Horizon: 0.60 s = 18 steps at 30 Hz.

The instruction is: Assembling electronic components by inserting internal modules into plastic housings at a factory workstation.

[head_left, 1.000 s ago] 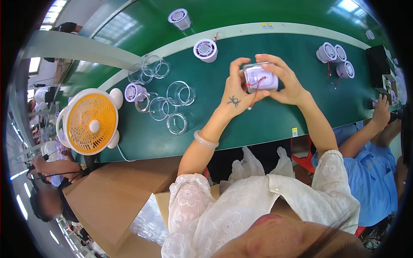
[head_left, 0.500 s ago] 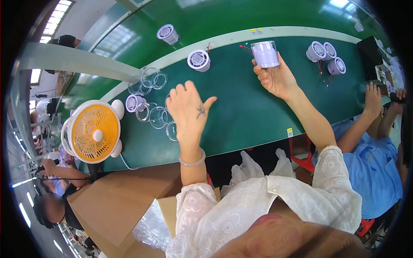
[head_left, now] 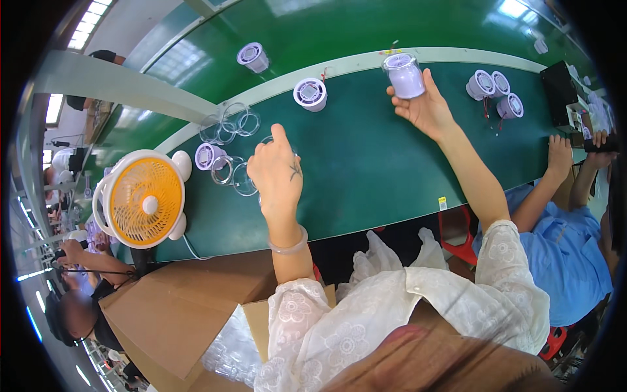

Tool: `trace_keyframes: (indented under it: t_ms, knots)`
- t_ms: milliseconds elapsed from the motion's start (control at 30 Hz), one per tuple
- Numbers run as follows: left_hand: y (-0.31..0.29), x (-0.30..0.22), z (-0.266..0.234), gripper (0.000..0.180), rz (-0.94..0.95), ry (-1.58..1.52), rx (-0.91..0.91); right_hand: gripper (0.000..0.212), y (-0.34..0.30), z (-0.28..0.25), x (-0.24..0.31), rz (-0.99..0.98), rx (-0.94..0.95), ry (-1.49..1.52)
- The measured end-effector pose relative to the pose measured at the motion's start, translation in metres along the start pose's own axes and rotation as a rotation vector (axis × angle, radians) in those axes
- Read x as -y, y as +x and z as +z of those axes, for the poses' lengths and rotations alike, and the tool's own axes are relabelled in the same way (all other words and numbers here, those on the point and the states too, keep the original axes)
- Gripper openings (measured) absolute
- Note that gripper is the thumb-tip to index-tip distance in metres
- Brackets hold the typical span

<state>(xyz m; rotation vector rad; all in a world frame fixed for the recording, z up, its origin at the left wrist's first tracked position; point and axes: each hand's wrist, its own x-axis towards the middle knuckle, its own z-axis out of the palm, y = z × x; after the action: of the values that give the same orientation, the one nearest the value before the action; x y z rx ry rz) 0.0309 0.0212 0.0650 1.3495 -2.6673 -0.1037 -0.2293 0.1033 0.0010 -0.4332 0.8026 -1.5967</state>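
My right hand (head_left: pixel 424 111) is raised over the far part of the table. Its fingers and thumb hold a lilac cylinder (head_left: pixel 407 83) inside a clear plastic sleeve, tilted with its open-looking end toward me. My left hand (head_left: pixel 274 173) is back-up over a group of clear plastic sleeves (head_left: pixel 243 179). Its fingers are curled around one, whose clear rim shows beside the fingers; the palm side is hidden. Just left of that group stands a lilac cylinder (head_left: pixel 209 157). Another lilac cylinder (head_left: pixel 310 95) with thin red wires stands between my hands, farther back.
More lilac cylinders (head_left: pixel 483 85) stand together at the far right, and one (head_left: pixel 253 57) sits beyond the table's pale rail. An orange-and-white fan (head_left: pixel 149 204) is at the left edge. A cardboard box (head_left: pixel 189 307) holds clear plastic parts. At right, a co-worker in blue (head_left: pixel 548 255) reaches onto the table.
My left hand has gone from thumb spread out to fingers curled in at the clear sleeves. In my right hand the sleeved cylinder has tipped, and its top now shows.
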Motion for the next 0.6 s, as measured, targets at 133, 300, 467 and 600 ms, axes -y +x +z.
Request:
trace_keyframes:
  t_ms: [133, 300, 467, 600]
  knots:
    - [-0.003, 0.004, -0.005, 0.031, 0.048, -0.083, -0.084, 0.062, 0.036, -0.011, 0.021, -0.366, -0.367, -0.753]
    - [-0.004, -0.025, -0.015, 0.028, 0.308, -0.226, -0.231, 0.055, 0.102, -0.047, 0.047, -0.867, -0.422, -1.595]
    - [0.017, -0.053, 0.024, 0.021, 0.71, -0.215, -0.469, 0.056, 0.095, -0.033, 0.05, -0.982, -0.313, -1.807]
    - [0.02, -0.06, 0.057, 0.021, 0.814, -0.384, -0.348, 0.06, 0.023, -0.044, 0.101, -0.741, -0.345, -2.172]
